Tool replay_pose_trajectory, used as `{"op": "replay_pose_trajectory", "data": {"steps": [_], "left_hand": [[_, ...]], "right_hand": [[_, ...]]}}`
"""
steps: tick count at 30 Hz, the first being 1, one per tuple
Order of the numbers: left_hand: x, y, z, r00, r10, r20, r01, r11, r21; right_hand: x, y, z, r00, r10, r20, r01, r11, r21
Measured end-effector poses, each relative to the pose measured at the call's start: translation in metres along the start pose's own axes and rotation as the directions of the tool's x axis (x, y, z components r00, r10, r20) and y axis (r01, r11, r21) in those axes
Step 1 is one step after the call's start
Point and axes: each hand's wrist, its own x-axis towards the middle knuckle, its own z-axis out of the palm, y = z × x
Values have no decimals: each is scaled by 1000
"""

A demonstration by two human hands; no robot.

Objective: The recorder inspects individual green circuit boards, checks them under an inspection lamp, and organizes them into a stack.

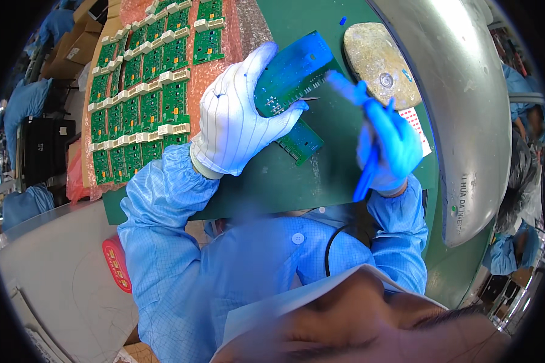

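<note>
A white striped glove covers my left hand (233, 115), which is closed on the edge of a green circuit board (287, 75) tilted above the mat. Blue light falls across the board's upper part. By the left thumb a thin pointed metal tip (309, 98) shows; what it belongs to is hidden. Below that thumb lies another green board section (301, 142); I cannot tell whether it is a separate board. My right hand (390, 145), also gloved and lit blue, is closed around a slim blue tool (367, 175). Motion blurs its far end near the board's right edge.
Rows of green circuit boards with white connectors (139, 97) lie on pink bubble wrap (209, 78) at the left. Right of the green mat (248, 193) are a worn oval stone-like block (378, 63), a red-dotted white sheet (415, 128) and a large silver lamp housing (460, 109).
</note>
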Motion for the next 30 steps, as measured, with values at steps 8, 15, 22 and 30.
{"op": "replay_pose_trajectory", "data": {"steps": [8,15,22,30], "left_hand": [[-2,-1,0,1000,8,-24,-7,1000,18],[3,0,3,999,-5,-41,5,1000,8],[0,-2,3,999,-33,-31,33,999,-3],[0,-1,3,999,-19,-34,19,1000,-11]], "right_hand": [[6,-3,6,998,-34,55,31,998,54],[9,-5,1,997,-51,56,53,998,-39],[-8,7,7,982,13,-190,-46,985,-168],[-8,-4,1,996,23,-89,-40,980,-196]]}}
